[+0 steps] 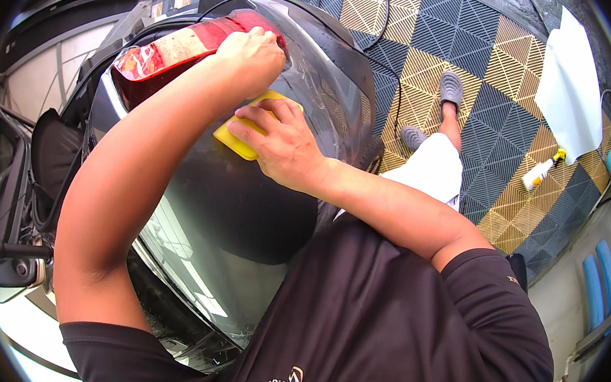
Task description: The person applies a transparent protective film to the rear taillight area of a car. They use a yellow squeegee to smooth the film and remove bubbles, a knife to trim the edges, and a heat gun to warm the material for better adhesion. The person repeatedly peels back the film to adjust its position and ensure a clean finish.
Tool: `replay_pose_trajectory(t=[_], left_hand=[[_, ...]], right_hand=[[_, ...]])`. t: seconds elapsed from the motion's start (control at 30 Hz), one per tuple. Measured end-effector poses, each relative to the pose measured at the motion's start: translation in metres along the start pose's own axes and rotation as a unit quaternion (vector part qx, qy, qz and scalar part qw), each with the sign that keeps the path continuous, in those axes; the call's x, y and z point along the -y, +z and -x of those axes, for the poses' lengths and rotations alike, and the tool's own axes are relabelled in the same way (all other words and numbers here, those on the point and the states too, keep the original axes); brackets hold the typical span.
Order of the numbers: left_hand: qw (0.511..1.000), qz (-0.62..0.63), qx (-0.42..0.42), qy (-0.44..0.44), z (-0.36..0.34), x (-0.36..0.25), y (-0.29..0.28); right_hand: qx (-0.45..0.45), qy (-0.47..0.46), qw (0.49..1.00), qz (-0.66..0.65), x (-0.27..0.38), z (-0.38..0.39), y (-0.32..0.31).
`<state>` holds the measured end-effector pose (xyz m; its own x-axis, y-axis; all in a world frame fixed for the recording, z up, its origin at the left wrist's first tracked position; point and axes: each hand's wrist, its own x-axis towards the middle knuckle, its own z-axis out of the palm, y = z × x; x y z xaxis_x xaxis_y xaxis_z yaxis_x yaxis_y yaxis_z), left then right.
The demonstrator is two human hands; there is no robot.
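Note:
My right hand [284,143] grips a yellow squeegee card [232,141], its flat face against the glossy dark grey car panel [247,208]. Just beyond it, my left hand [253,59] is closed at the edge of the red and clear tail light [191,42]. What its fingers pinch, if anything, is hidden under the hand. Around both hands the panel looks wet or covered with a clear, wrinkled layer; I cannot tell which.
A spray bottle [538,175] with a yellow head lies on the tan and grey tiled floor [496,134]. A white sheet [570,90] hangs at the right. A black cable [394,72] runs over the car onto the floor. Blue padded bars [594,294] stand far right.

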<state>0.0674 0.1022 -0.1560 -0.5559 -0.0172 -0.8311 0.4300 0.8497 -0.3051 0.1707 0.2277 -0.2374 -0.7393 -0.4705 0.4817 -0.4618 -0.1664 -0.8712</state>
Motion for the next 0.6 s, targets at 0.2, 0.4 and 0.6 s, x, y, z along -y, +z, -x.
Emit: replay_pose_trajectory(t=[0.2,0.4,0.6], left_hand=[[0.987,0.085,0.138,-0.022,-0.012,-0.001,-0.01],[0.982,0.035,0.186,0.028,0.018,0.013,-0.031],[0.934,0.228,0.251,-0.109,0.033,0.033,-0.053]], right_hand=[[-0.018,0.017,1.0,0.005,-0.018,0.006,0.005],[-0.029,0.019,0.999,0.037,-0.021,0.0,0.009],[-0.015,0.013,0.999,0.027,-0.023,-0.009,0.008]])
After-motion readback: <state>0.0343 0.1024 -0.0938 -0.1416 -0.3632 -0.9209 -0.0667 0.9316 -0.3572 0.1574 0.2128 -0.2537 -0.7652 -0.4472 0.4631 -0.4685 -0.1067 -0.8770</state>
